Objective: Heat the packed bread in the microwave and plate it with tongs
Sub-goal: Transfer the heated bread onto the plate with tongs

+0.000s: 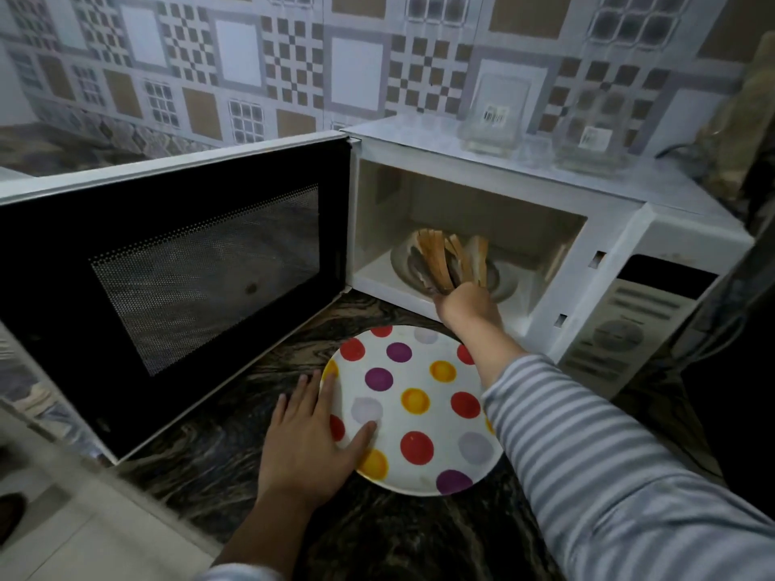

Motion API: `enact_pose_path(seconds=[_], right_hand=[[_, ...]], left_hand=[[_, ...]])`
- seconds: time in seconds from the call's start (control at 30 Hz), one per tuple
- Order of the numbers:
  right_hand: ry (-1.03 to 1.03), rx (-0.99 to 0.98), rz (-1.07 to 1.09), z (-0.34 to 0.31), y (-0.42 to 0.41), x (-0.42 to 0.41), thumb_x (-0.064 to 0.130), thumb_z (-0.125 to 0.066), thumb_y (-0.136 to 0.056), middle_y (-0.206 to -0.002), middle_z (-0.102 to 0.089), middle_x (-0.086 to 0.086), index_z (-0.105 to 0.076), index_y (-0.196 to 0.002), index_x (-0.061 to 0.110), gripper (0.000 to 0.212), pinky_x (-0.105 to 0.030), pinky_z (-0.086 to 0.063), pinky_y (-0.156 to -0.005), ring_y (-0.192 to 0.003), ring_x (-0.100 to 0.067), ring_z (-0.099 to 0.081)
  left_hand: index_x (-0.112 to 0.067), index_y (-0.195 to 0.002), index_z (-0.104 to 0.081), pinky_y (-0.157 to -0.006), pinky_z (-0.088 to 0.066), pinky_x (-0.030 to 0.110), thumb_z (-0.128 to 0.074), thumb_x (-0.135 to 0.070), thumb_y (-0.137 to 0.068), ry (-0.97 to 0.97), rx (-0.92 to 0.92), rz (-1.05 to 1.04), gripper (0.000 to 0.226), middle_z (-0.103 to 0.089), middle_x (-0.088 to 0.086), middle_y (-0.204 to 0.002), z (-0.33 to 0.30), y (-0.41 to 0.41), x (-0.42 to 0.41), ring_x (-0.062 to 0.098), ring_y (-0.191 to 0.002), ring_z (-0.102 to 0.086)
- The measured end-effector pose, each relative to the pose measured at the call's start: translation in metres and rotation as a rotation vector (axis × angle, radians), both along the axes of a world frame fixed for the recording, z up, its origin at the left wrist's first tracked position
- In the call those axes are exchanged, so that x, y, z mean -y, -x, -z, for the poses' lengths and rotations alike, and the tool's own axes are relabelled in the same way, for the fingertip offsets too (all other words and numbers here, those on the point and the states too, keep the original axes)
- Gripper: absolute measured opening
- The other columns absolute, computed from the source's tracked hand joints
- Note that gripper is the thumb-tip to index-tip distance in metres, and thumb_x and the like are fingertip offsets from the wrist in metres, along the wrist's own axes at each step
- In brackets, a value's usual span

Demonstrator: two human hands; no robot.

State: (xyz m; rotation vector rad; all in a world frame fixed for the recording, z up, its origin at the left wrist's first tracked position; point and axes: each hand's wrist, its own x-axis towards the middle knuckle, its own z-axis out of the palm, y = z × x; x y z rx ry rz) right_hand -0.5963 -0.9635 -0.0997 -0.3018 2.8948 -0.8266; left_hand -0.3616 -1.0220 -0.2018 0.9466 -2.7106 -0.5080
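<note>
A white microwave (pixel 654 245) stands on the dark marbled counter with its door (pixel 176 278) swung wide open to the left. Inside, over the glass turntable (pixel 507 283), several bread slices (pixel 451 260) stand on edge. My right hand (pixel 469 306) reaches into the cavity and grips the slices from below; no tongs show. A white plate with coloured dots (pixel 419 371) lies on the counter before the microwave. My left hand (pixel 312 429) rests flat on the plate's left rim, fingers straight.
Two clear glass containers (pixel 495 115) (pixel 595 136) stand on top of the microwave. The control panel (pixel 629 329) faces front right, with cables to its right. A patterned tile wall runs behind. The counter edge and pale floor lie at lower left.
</note>
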Motion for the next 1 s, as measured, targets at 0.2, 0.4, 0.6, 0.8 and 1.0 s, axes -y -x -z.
enact_pose_path(seconds=[0.2,0.4,0.6,0.8,1.0], right_hand=[[0.000,-0.012,-0.011,0.000,0.002,-0.005,0.035,-0.052,-0.094,-0.119,-0.064,-0.013,-0.063,-0.118,0.007,0.038,-0.035,-0.046,-0.078,-0.107,-0.035,-0.061],[0.149,0.113,-0.079,-0.003,0.006,-0.018,0.044,-0.058,-0.089,-0.090,-0.062,-0.008,-0.060,-0.108,0.011,0.037,-0.030,-0.043,-0.061,-0.079,-0.028,-0.057],[0.425,0.403,-0.037,-0.003,0.001,-0.027,0.041,-0.061,-0.089,-0.061,-0.041,-0.001,-0.050,-0.087,0.011,0.032,-0.021,-0.022,-0.036,-0.043,-0.013,-0.029],[0.482,0.373,-0.152,-0.001,-0.004,-0.039,0.038,-0.060,-0.091,-0.066,-0.045,-0.001,-0.060,-0.105,0.008,0.032,-0.021,-0.024,-0.038,-0.044,-0.012,-0.033],[0.290,0.045,-0.331,0.012,-0.037,-0.061,0.041,-0.057,-0.091,-0.085,-0.064,0.004,-0.067,-0.111,0.026,0.027,-0.028,-0.041,-0.065,-0.084,-0.021,-0.060]], left_hand=[[-0.024,-0.155,0.001,-0.120,0.005,0.034,-0.021,-0.080,-0.083,0.015,-0.023,0.007,0.094,-0.005,-0.002,-0.163,0.005,0.000,0.003,0.013,-0.149,0.002],[-0.024,-0.155,0.002,-0.120,0.005,0.034,-0.018,-0.081,-0.082,0.030,0.000,0.003,0.095,-0.004,-0.003,-0.163,0.007,0.001,0.004,0.012,-0.149,0.003],[-0.024,-0.155,0.002,-0.120,0.005,0.034,-0.018,-0.081,-0.081,0.022,0.002,0.003,0.095,-0.004,-0.003,-0.163,0.006,0.001,0.003,0.013,-0.149,0.002],[-0.025,-0.155,0.003,-0.120,0.006,0.034,-0.020,-0.080,-0.082,0.018,0.018,-0.003,0.094,-0.003,-0.003,-0.163,0.003,0.001,0.001,0.013,-0.149,0.002],[-0.024,-0.155,0.001,-0.120,0.004,0.034,-0.024,-0.075,-0.087,0.022,0.023,-0.018,0.089,-0.005,-0.001,-0.163,0.002,0.003,0.003,0.014,-0.149,-0.001]])
